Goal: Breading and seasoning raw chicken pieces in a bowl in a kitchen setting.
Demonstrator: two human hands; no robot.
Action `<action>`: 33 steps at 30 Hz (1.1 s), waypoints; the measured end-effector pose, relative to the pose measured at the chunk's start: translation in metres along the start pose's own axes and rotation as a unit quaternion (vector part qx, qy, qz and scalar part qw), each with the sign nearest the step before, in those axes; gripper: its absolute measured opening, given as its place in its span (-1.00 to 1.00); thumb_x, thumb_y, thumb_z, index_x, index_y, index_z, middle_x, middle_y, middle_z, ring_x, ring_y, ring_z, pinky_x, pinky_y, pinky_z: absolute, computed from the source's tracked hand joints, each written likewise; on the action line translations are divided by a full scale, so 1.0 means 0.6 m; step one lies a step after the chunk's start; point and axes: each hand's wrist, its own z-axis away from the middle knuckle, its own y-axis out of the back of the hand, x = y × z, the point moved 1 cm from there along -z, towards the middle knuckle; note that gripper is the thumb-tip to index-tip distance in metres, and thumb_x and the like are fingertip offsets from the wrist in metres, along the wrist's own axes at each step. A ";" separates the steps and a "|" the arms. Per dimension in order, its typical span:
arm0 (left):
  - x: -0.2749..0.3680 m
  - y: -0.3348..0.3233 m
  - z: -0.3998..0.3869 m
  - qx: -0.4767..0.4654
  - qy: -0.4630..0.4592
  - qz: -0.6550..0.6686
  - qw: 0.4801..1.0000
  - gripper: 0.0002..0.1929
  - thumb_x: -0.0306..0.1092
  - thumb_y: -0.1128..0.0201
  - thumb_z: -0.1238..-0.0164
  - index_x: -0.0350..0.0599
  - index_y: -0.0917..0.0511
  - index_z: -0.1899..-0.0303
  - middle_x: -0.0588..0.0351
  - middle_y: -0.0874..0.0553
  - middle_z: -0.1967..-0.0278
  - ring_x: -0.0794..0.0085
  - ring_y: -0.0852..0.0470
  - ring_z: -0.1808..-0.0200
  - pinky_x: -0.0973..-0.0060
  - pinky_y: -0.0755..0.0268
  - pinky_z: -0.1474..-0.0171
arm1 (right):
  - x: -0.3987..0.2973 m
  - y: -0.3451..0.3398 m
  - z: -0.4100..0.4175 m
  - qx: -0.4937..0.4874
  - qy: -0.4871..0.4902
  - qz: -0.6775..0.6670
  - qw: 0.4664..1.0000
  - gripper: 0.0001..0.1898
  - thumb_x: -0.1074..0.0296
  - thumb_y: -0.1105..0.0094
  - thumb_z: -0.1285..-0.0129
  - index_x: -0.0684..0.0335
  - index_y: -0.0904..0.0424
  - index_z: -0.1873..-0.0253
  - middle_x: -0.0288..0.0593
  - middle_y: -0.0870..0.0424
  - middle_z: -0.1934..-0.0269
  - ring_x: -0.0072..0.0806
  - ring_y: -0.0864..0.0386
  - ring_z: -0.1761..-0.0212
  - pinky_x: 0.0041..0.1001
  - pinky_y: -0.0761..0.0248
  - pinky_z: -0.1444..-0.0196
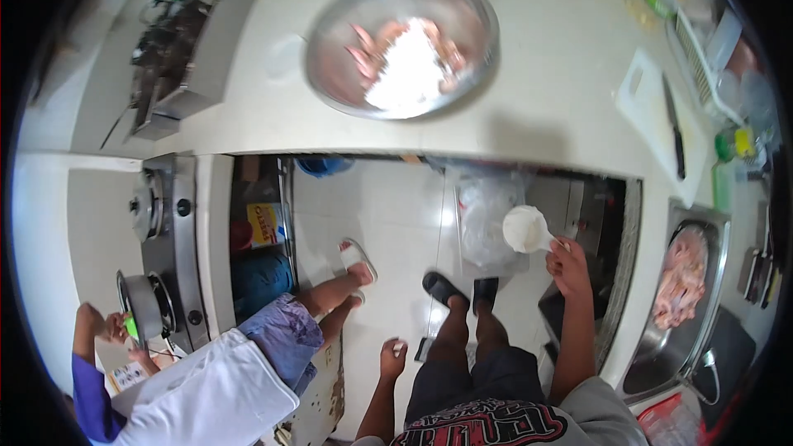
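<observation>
My right hand grips the handle of a white scoop, held above a clear plastic bag low beneath the counter. Whitish powder seems to cling to the scoop. My left hand hangs over the floor at my left side with its fingers curled; whether it holds anything small is unclear. A large steel bowl stands on the counter in front of me, with raw chicken pieces and a heap of white powder in it.
At left, another person stands by a gas stove with a pot. On the right are a knife on a white cutting board, a dish rack and a steel sink holding bagged raw chicken.
</observation>
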 end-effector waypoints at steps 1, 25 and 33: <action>-0.046 0.019 0.021 0.009 0.050 0.009 0.999 -0.76 -0.30 -0.29 -0.16 -0.24 -0.57 0.21 -0.17 -0.60 0.12 0.13 -0.62 0.17 0.42 -0.51 0.14 | -0.050 -0.035 0.026 0.002 -0.006 -0.027 1.000 -0.89 0.40 -0.07 -0.29 0.23 -0.38 0.32 -0.47 -0.20 0.64 -0.74 -0.11 0.69 -0.65 0.06 0.67; -0.136 0.054 0.285 0.065 0.327 0.228 0.915 -0.70 -0.17 -0.19 -0.28 -0.26 -0.51 0.19 0.05 -0.62 0.41 0.34 -0.67 0.45 0.43 -0.52 0.66 | -0.405 -0.511 -0.219 -0.006 0.548 0.790 0.277 -0.91 0.49 -0.03 -0.07 0.31 -0.49 0.30 -0.06 -0.61 0.36 -0.25 -0.65 0.33 -0.35 -0.53 0.38; -0.139 0.072 0.225 0.103 0.262 0.272 0.920 -0.69 -0.19 -0.19 -0.28 -0.28 -0.51 0.15 0.05 -0.62 0.36 0.38 -0.67 0.44 0.50 -0.51 0.65 | -0.380 -0.489 -0.219 -0.041 0.529 0.783 0.324 -0.90 0.46 -0.04 -0.08 0.28 -0.49 0.29 -0.05 -0.60 0.30 -0.21 -0.61 0.22 -0.31 -0.50 0.24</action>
